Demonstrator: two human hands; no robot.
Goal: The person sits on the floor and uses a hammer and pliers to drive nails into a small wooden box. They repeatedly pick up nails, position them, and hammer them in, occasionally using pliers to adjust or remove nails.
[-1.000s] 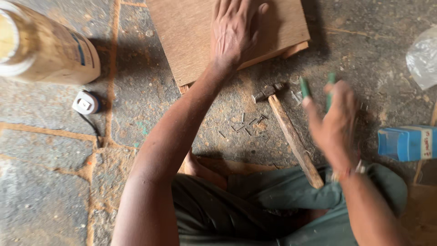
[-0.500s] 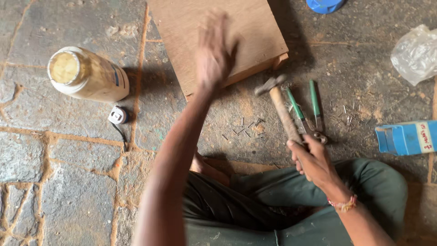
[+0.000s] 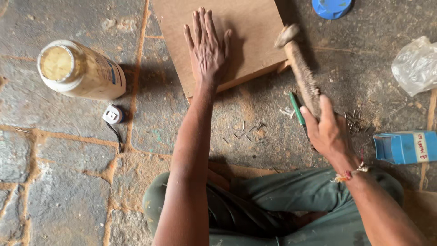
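My left hand (image 3: pixel 207 45) lies flat, fingers spread, on a brown wooden board (image 3: pixel 255 32) resting on the stone floor. My right hand (image 3: pixel 328 132) grips the wooden handle of a hammer (image 3: pixel 300 68), whose metal head is raised over the board's right edge. A green-handled tool (image 3: pixel 296 108) lies on the floor just left of my right hand. Several small nails (image 3: pixel 243 134) are scattered on the floor between my arms.
A large open jar of yellowish glue (image 3: pixel 79 70) lies at the left with a small tape measure (image 3: pixel 112 114) beside it. A blue box (image 3: pixel 405 146) and clear plastic bag (image 3: pixel 416 64) sit at right. A blue lid (image 3: pixel 331 7) is at top. More nails (image 3: pixel 355 119) lie near the box.
My right hand has picked the hammer up off the floor and lifted it toward the board. My left hand has settled flat on the board. The view shifted slightly.
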